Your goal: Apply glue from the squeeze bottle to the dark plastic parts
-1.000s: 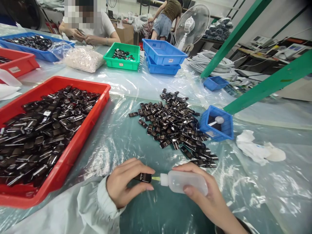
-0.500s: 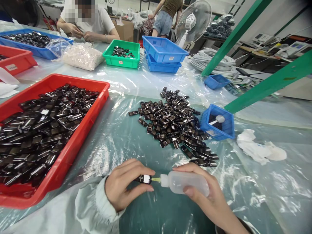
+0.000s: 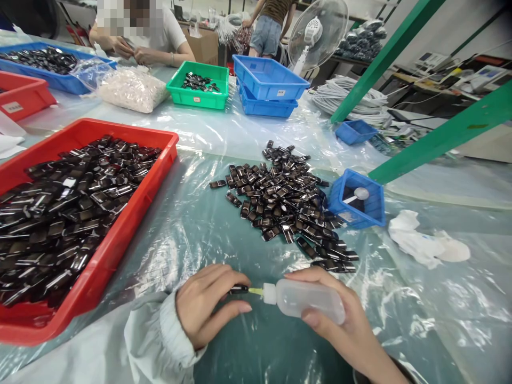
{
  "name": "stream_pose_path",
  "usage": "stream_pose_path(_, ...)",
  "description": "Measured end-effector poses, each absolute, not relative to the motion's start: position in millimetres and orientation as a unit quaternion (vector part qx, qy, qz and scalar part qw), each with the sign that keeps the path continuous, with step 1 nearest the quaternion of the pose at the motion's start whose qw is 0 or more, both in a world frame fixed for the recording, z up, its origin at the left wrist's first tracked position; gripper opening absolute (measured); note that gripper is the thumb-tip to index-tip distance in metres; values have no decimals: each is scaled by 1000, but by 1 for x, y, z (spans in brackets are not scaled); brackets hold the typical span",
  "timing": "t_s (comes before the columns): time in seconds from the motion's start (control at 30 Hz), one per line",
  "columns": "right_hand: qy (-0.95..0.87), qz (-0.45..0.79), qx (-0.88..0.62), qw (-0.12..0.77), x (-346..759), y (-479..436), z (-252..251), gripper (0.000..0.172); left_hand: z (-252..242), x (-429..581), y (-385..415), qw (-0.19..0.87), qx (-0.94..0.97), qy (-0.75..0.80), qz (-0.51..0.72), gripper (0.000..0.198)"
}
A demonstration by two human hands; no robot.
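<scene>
My left hand [image 3: 214, 304] holds a small glossy black plastic piece [image 3: 239, 289] under its fingers, the thumb slightly apart from it. Wrapped in my right hand [image 3: 336, 304] is a translucent squeeze bottle [image 3: 306, 298], lying on its side with its white cap to the left. The bottle's yellowish needle tip reaches the end of the black piece; whether it enters the piece I cannot tell. Beyond both hands spreads a loose pile of similar black pieces [image 3: 280, 197] on the plastic-covered table.
A red tray [image 3: 140, 224] full of black pieces stands at left. Right of the pile sits a small blue bin [image 3: 360, 216] with a white spoon, beside crumpled tissue [image 3: 416, 240]. Farther back are a green tray [image 3: 198, 101], stacked blue trays [image 3: 268, 109] and a seated co-worker [image 3: 140, 37].
The black piece has turned in my left hand, so its white face no longer shows. My left thumb has come away from it. The bottle has barely moved.
</scene>
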State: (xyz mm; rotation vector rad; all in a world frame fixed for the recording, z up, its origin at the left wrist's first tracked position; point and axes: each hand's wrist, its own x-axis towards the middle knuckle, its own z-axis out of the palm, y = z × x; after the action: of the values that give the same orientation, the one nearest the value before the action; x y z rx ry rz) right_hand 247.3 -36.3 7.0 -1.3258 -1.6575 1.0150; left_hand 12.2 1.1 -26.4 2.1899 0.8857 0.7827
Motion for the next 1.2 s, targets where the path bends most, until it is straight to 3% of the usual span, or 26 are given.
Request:
stream_pose_path(0.37,-651,369,-531,398,248,-35,8,26,-29,11,0,274,829,354,335,34)
stream_pose_path(0.83,-617,450,-528,372,254,-33,6,29,-26,7,-1,276,843,327,327,30)
stream_pose_path(1.2,-633,439,-518,371,254,-34,8,28,-26,7,0,254,846,333,329,31)
